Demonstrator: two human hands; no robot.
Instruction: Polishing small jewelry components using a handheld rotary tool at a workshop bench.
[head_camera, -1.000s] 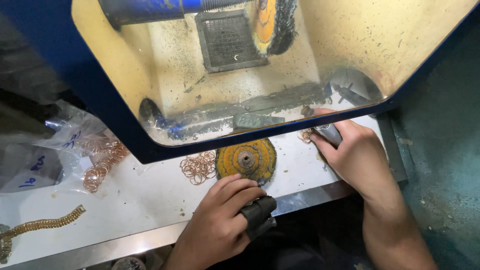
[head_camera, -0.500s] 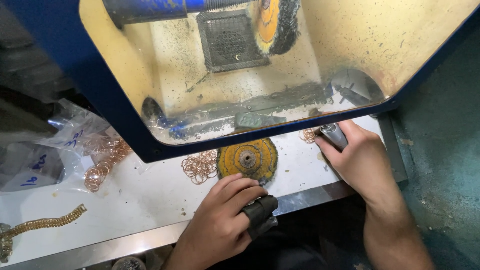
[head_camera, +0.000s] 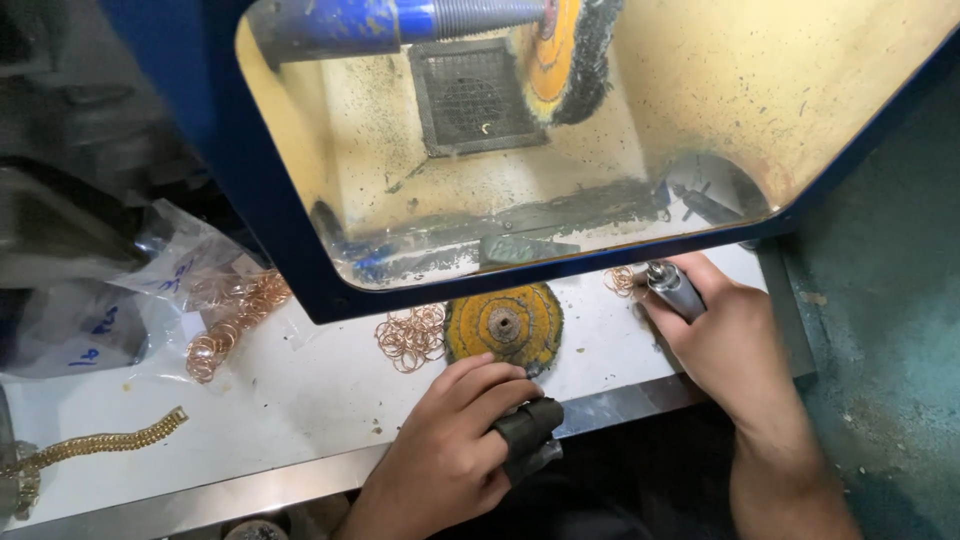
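A gold chain (head_camera: 95, 445) lies far left on the tabletop (head_camera: 300, 400). The left hand (head_camera: 450, 450), thumb in a dark guard, touches the yellow buffing wheel (head_camera: 503, 323) beside copper rings (head_camera: 410, 337). The right hand (head_camera: 725, 340) grips a metal tool (head_camera: 675, 288).

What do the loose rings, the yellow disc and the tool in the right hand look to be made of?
Loose rings: thin metal wire, copper-pink with a shine.
Yellow disc: probably stitched cloth, matte and fuzzy at the frayed edge, with a metal-looking hub.
Tool in the right hand: smooth, glossy silver-grey barrel, likely metal.
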